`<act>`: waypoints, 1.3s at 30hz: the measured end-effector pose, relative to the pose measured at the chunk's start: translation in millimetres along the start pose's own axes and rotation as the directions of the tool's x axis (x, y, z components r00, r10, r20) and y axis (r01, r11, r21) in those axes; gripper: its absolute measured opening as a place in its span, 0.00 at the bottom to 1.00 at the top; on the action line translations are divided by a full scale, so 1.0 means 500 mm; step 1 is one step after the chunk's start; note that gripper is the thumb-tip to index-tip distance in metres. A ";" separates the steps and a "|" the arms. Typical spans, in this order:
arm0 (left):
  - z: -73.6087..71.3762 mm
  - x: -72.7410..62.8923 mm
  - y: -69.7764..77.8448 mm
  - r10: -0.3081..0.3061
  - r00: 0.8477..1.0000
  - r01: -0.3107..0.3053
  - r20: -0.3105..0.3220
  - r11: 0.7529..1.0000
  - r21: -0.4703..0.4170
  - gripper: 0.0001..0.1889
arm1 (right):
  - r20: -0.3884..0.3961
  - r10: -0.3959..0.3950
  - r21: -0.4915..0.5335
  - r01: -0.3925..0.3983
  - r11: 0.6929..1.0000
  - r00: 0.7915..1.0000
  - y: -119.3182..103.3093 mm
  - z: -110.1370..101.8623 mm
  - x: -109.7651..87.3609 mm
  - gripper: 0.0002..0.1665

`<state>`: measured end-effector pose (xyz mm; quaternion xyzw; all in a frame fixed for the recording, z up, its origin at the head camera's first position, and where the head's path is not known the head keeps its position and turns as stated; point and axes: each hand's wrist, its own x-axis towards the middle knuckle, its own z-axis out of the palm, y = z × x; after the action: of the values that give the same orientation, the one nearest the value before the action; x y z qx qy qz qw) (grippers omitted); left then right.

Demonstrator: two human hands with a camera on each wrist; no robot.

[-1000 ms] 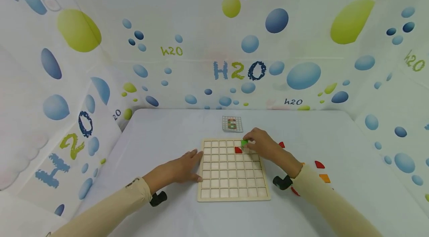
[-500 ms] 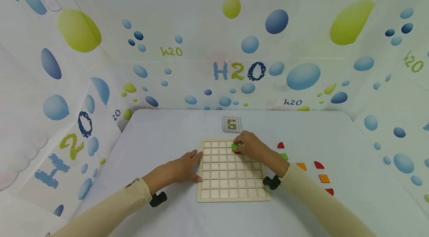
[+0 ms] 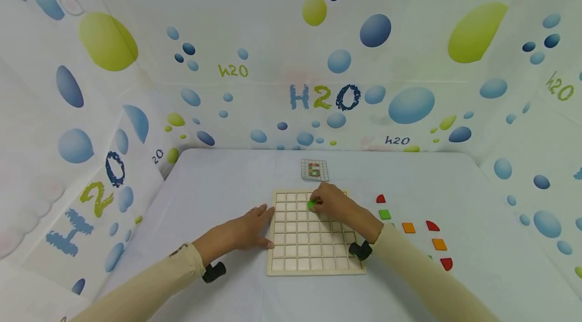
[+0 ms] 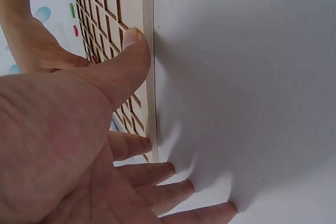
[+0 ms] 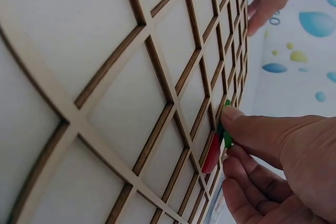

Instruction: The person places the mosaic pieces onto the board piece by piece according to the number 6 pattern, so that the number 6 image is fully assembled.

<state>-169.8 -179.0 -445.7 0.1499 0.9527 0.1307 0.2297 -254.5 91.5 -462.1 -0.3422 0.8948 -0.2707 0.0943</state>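
A square wooden grid board (image 3: 318, 273) lies on the table. My right hand (image 3: 338, 204) is over its far part and pinches a green tile (image 3: 311, 204) between thumb and fingers. In the right wrist view the green tile (image 5: 227, 136) stands tilted at a cell beside a red quarter-round piece (image 5: 211, 155), which sits in the grid. The right hand mostly covers that red piece in the head view. My left hand (image 3: 249, 228) rests at the board's left edge, fingers spread. Its thumb (image 4: 134, 38) lies on the wooden rim in the left wrist view.
Behind the board lies a small gridded card (image 3: 314, 170) with a coloured pattern. Loose pieces are spread right of the board, among them a red quarter-round (image 3: 380, 198), a green square (image 3: 384, 214) and an orange square (image 3: 408, 228). A patterned curtain (image 3: 273, 109) surrounds the table.
My right hand has moved left and slightly nearer over the board with the green tile, past the red piece. Loose pieces its arm had covered now show. The left hand has stayed put.
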 end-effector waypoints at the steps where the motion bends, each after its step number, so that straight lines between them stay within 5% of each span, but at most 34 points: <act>1: 0.000 0.000 0.000 0.000 1.000 0.000 -0.001 1.000 0.001 0.50 | -0.001 0.007 -0.003 -0.007 1.000 1.000 0.000 0.001 0.000 0.04; 28: -0.001 -0.001 -0.005 0.000 1.000 0.000 0.001 1.000 0.000 0.50 | -0.010 -0.045 -0.058 0.044 0.997 0.999 0.007 0.001 -0.002 0.07; 33: -0.001 -0.001 -0.005 0.002 1.000 -0.002 0.001 1.000 0.002 0.50 | -0.038 0.024 -0.011 -0.024 1.000 0.999 0.011 -0.006 -0.007 0.17; 39: -0.010 -0.010 0.005 0.022 1.000 -0.022 -0.001 1.000 -0.004 0.49 | -0.102 0.119 0.083 -0.111 0.990 0.988 0.027 -0.025 -0.026 0.16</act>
<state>-167.4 -179.4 -438.6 0.1596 0.9509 0.1353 0.2281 -256.7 113.9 -459.3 -0.2710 0.9058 -0.3170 0.0751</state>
